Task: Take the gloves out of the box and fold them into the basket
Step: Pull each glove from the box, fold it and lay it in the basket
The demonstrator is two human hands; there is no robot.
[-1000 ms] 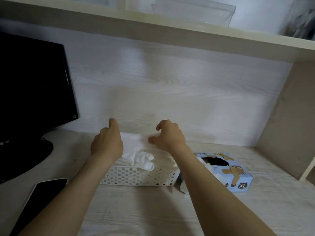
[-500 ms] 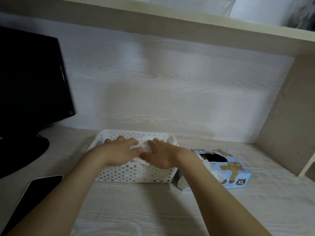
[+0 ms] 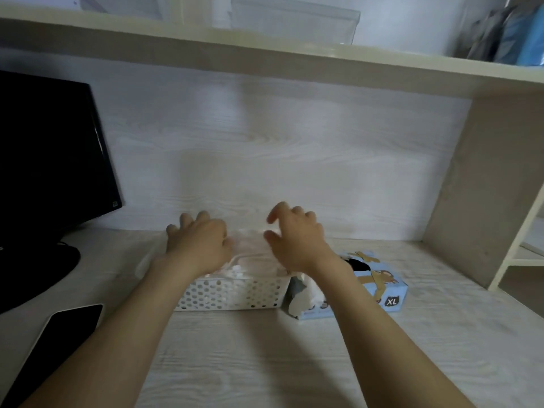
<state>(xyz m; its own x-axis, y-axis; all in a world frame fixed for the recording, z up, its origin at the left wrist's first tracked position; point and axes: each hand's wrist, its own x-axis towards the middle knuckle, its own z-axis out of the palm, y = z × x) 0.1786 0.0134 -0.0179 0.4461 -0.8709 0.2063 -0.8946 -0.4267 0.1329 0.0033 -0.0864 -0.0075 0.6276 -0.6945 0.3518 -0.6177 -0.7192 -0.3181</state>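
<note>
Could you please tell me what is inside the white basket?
White gloves lie in the basket; the left hand and right hand above its far part hide the rest.

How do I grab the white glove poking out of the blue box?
Pinch the loose white glove where it bunches out of the blue box at its end nearest the basket. Come from above: it sticks upward, probably free.
</note>
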